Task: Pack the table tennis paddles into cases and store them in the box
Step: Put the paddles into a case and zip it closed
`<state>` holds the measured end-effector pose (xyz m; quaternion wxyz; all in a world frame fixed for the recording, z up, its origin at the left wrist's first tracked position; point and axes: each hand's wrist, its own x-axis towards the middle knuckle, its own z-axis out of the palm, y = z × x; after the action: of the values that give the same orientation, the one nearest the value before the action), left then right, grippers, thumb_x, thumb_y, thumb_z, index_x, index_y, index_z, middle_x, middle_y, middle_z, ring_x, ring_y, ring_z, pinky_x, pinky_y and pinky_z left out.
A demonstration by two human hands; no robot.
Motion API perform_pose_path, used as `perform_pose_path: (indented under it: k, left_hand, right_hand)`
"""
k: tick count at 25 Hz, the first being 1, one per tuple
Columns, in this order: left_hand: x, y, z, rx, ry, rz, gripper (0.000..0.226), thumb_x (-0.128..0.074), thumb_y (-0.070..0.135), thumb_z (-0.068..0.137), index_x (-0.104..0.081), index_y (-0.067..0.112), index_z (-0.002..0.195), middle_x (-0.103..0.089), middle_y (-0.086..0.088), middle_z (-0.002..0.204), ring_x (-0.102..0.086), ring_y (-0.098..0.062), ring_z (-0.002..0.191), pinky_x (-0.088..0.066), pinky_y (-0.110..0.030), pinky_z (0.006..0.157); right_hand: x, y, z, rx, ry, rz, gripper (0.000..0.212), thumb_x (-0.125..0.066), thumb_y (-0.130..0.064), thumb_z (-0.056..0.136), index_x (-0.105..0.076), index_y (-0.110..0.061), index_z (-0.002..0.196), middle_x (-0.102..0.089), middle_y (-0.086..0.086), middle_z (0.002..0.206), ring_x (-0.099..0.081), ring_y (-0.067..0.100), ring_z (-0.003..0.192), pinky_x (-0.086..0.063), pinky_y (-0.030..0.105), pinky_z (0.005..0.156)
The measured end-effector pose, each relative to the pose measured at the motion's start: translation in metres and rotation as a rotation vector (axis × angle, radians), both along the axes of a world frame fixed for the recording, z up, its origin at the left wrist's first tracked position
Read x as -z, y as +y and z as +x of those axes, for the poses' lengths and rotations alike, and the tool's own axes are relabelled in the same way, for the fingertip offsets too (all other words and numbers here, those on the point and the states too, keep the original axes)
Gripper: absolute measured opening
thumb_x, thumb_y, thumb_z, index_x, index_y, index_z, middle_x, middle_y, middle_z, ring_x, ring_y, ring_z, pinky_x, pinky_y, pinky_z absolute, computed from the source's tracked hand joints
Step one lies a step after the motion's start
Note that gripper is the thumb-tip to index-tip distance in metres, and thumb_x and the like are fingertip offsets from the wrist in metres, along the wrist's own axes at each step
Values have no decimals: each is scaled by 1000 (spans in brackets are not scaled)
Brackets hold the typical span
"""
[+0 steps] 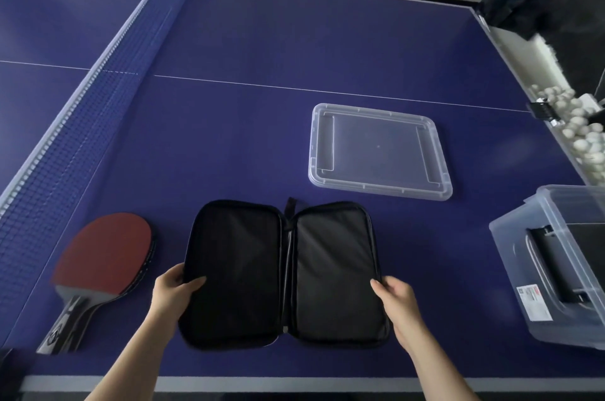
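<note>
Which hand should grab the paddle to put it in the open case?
Left, probably. The paddle lies just left of the case, right beside the left hand. The right hand holds the case's far edge and would have to cross over it.

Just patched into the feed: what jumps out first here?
An open black case lies front and centre on the blue table, the left hand and right hand gripping its outer edges. A red paddle waits at left; the clear lid lies beyond.
</note>
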<state>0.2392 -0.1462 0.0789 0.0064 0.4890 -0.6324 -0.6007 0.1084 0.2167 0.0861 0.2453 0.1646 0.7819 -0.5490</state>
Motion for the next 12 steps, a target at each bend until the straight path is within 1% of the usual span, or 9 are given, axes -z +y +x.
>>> perform_pose_path:
  k: [1, 3, 5, 6, 7, 8, 9, 11, 12]
  left_hand:
    - [5, 3, -3, 8, -23, -39, 26, -67, -6, 79, -68, 6, 103, -71, -17, 99, -66, -35, 91, -53, -48, 87]
    - [8, 9, -11, 37, -86, -156, 25, -67, -2, 80, -68, 8, 103, -71, -14, 98, -65, -34, 92, -52, -46, 87]
    - [7, 14, -18, 97, -151, -306, 30, -68, 3, 81, -66, 9, 110, -68, -14, 105, -62, -33, 96, -49, -42, 85]
    - [7, 16, -19, 138, -177, -375, 39, -70, 5, 80, -62, 9, 118, -64, -15, 112, -58, -34, 102, -46, -43, 88]
    - [7, 18, -20, 184, -211, -434, 51, -72, 7, 79, -55, 10, 128, -57, -16, 121, -54, -36, 111, -44, -45, 93]
    - [7, 20, -21, 236, -252, -491, 64, -75, 11, 78, -48, 12, 136, -49, -16, 128, -47, -37, 119, -40, -48, 97]
    - [7, 23, -21, 292, -293, -548, 73, -76, 15, 77, -41, 14, 142, -44, -15, 134, -41, -36, 124, -36, -51, 100]
    - [7, 29, -18, 377, -347, -629, 79, -77, 22, 78, -36, 16, 145, -39, -11, 140, -35, -33, 128, -32, -52, 102]
    - [8, 31, -16, 390, -352, -643, 79, -76, 24, 78, -36, 16, 146, -38, -10, 141, -35, -33, 128, -32, -51, 102]
  right_hand:
    - [6, -1, 0, -3, 1, 66, 35, -61, -13, 91, -47, -14, 59, -47, 0, 59, -42, 15, 62, -31, 30, 58]
    - [15, -3, -2, -30, 19, 214, 36, -61, -15, 91, -41, -14, 60, -41, -2, 59, -39, 16, 60, -28, 32, 54]
    - [18, -5, -2, -73, 69, 350, 23, -61, -16, 91, -50, -15, 70, -52, -2, 68, -51, 20, 69, -35, 31, 56]
    - [16, -7, 0, -97, 86, 393, 9, -62, -16, 90, -57, -12, 83, -58, 1, 80, -56, 23, 80, -39, 31, 62]
    - [17, -8, 2, -135, 113, 435, 14, -62, -17, 90, -59, -9, 101, -60, 5, 96, -58, 25, 93, -42, 30, 69]
    - [17, -7, 3, -182, 158, 481, 30, -64, -17, 89, -56, -8, 116, -58, 7, 109, -56, 25, 104, -44, 28, 77]
    - [18, -8, 4, -217, 217, 516, 41, -65, -17, 88, -51, -8, 126, -54, 8, 118, -53, 25, 111, -46, 31, 84]
    - [15, -14, 7, -283, 349, 585, 53, -68, -18, 86, -47, -7, 133, -51, 10, 126, -49, 27, 118, -46, 38, 94]
    - [13, -19, 10, -313, 407, 615, 54, -70, -18, 84, -48, -6, 132, -52, 12, 127, -49, 30, 118, -46, 42, 94]
